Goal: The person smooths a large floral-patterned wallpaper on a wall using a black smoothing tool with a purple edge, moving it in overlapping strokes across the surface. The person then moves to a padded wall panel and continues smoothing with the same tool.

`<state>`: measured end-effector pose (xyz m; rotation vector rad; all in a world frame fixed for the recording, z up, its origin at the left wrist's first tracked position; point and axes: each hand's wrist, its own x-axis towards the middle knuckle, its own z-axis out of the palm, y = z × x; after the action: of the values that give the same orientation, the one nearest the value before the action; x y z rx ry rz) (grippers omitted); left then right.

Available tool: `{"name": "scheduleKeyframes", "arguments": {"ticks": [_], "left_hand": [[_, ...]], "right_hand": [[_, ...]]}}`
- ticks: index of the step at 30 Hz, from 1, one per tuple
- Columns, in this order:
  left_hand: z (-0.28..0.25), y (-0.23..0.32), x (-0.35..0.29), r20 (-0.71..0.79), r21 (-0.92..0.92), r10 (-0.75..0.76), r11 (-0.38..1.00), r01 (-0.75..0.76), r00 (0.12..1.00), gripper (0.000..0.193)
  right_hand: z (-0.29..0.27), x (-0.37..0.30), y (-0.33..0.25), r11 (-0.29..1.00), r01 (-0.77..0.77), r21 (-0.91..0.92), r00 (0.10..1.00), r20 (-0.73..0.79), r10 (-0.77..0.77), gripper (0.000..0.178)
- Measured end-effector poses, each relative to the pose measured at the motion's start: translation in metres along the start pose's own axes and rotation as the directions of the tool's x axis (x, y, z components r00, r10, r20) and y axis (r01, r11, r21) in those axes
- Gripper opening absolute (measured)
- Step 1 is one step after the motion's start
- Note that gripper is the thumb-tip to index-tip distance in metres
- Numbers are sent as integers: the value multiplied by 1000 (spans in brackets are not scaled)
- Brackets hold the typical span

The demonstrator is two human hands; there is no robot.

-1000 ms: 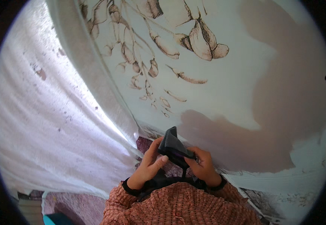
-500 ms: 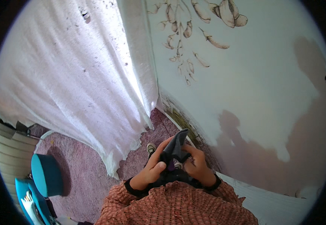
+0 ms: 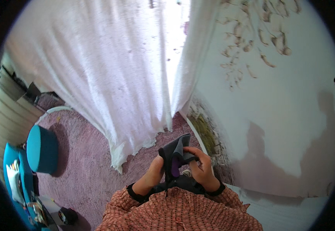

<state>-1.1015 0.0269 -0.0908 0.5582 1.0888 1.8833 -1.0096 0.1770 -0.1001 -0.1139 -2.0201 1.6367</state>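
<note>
A dark grey cloth piece [image 3: 170, 149] with black edges, folded and pouch-like, is held up in front of my waist by both hands. Its exact kind cannot be made out. My left hand [image 3: 153, 175] grips its left side, most of the fingers hidden behind the fabric. On the other side, my right hand [image 3: 203, 169] pinches the right edge with curled fingers. Between the dark folds, something purple [image 3: 175, 168] shows. A thin dark strip hangs from the bottom of the cloth.
A long white curtain [image 3: 109, 88] with a ragged hem hangs ahead over a pinkish-purple carpet [image 3: 82, 154]. At left stand a teal pouf [image 3: 42, 149] and a teal seat [image 3: 11, 154] with things on it. The wall [image 3: 259, 104] rises close on my right.
My view has turned left, so the curtain and wall appear farther right. The cloth is spread wider and more purple shows. My left fingers have gone behind the fabric.
</note>
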Motion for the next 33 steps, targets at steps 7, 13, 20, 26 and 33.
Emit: {"name": "scheduleKeyframes", "arguments": {"ticks": [7,13,20,26,33], "left_hand": [[-85,47,-101,-125,275,101,959,-64,987,61],[-145,56,-182,-357,226,89,974,-6,930,40],[-204,57,-260,-588,109,210,977,-181,781,35],[-222,69,-297,-673,489,503,852,-184,543,33],[-249,87,-298,-377,893,783,449,-30,495,35]], "right_hand": [[135,-5,-22,999,-24,-44,977,210,33,44],[220,-7,-31,999,-40,6,930,366,35,31],[298,-1,-39,979,-140,146,881,469,56,24],[332,17,-37,957,-162,242,869,494,22,23],[364,53,-21,989,-94,110,901,432,37,29]]}}
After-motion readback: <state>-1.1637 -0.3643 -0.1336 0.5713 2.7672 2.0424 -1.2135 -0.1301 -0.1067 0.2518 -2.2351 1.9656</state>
